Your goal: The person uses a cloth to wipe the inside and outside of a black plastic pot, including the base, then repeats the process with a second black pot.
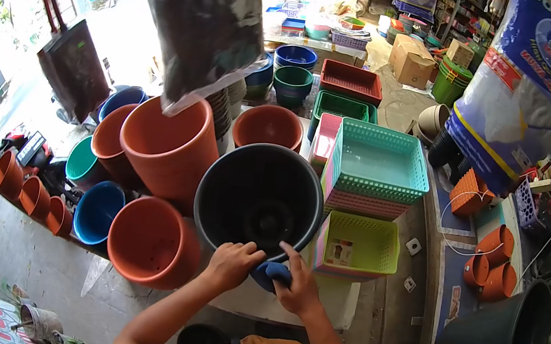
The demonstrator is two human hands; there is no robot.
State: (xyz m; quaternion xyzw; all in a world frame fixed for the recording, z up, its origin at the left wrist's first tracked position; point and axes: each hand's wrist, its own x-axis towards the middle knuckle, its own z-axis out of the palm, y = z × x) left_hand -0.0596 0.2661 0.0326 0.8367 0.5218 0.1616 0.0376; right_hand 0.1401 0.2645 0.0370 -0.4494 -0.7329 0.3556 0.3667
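Hands meet at the near rim of a large black plastic pot [258, 198], which stands tilted with its round mouth turned up toward the camera, so its axis runs from the wearer's chest away and downward into the stack of pots behind. The left hand [231, 264] rests on the rim's lower edge, fingers curled over the lip. The right hand [298, 285] sits just beside it, closed around a blue cloth [271, 273] that is pressed against the same stretch of rim, with the forefinger stretched up along the edge. Both hands are close together, almost touching, and each is equally near the pot; whether the left hand truly clamps the lip or only steadies it cannot be told.

The pot lies straight ahead of the hands, its far rim pointing away toward a terracotta-coloured pot [269, 126] behind it. To its left lean two large orange pots, one upper [170, 147] and one lower [151, 242], with a blue tub [96, 211] further left. To its right, touching or nearly so, stands a stack of plastic baskets topped by a turquoise basket [377, 163], and a lime-green basket [359, 246] sits below that, just right of the cloth hand. A dark plastic bag [203, 18] hangs overhead, above the orange pots
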